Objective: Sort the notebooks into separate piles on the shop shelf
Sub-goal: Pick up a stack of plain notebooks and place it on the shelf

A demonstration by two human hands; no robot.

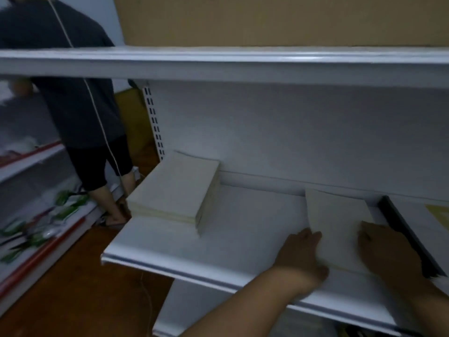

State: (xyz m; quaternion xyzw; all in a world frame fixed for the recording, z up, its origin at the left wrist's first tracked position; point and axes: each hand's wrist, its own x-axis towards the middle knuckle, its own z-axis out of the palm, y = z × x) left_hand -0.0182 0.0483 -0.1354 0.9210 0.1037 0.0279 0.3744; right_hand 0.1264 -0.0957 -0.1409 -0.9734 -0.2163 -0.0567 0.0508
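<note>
A thin cream paper notebook (339,224) lies flat between both hands: left hand (300,255) at nine o'clock, right hand (386,249) at three, each with fingers pressed flat against its edges. At ten o'clock, bare white metal shelf (243,215) separates it from the stacked cream notebook pile (175,188).

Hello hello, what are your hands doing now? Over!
Left hand and right hand flank one pale notebook on the shelf. Notebook pile sits left. Nothing blocking.

Both arms reach forward, the left hand (302,255) and right hand (386,249) flat, palms down, fingers extended.

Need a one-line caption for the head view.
Both hands, left hand and right hand, steady cream paper notebooks on white metal shelf.
</note>
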